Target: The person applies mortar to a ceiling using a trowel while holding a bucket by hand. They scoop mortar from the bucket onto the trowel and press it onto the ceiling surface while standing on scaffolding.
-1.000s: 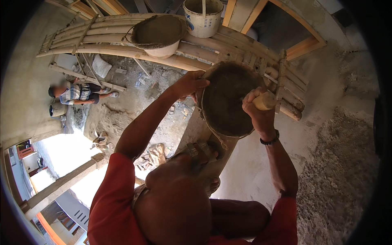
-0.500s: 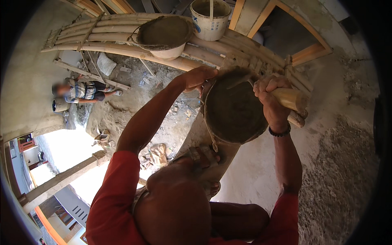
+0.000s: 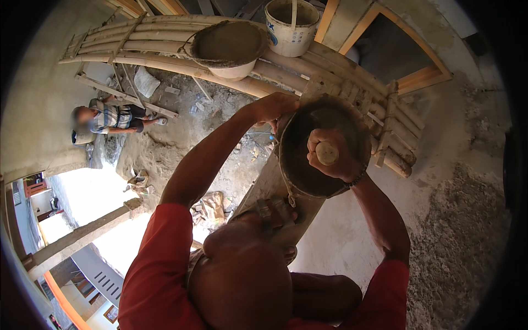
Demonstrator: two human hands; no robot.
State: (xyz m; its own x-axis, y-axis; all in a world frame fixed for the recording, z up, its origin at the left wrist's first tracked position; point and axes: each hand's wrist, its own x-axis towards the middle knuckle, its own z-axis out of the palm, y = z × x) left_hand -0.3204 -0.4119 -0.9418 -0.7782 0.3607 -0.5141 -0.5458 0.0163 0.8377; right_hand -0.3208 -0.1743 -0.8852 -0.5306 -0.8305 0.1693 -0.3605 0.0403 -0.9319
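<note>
Looking down from the head view, we recorded both bare hands at a round bucket [image 3: 281,159] of wet, dark grey mix [image 3: 297,157]. The bucket sat on a plank [image 3: 308,217], near the near edge of a platform of bamboo poles [image 3: 165,65].

Right hand [image 3: 338,157]: fingers curled narrow around a rounded wooden handle [image 3: 327,153], seen end-on above the mix. Our hand hid the handle's lower part, so we could not tell what it joined. A dark bracelet [image 3: 355,180] circled that wrist.

Left hand [image 3: 276,108]: held the bucket's rim at its upper left. The undersides of the fingers were partly hidden; we could not tell how tight the hold was.

Surroundings: a cord [image 3: 291,199] hung from the rim nearest us, and a foot [image 3: 275,212] rested on the plank. On the poles we noted a second container [image 3: 234,71], filled with grey mix, and beside it a white pail [image 3: 286,41] with a stick [image 3: 294,14] upright in it. Well apart, at left, we saw a co-worker [image 3: 113,118] in a striped shirt.
</note>
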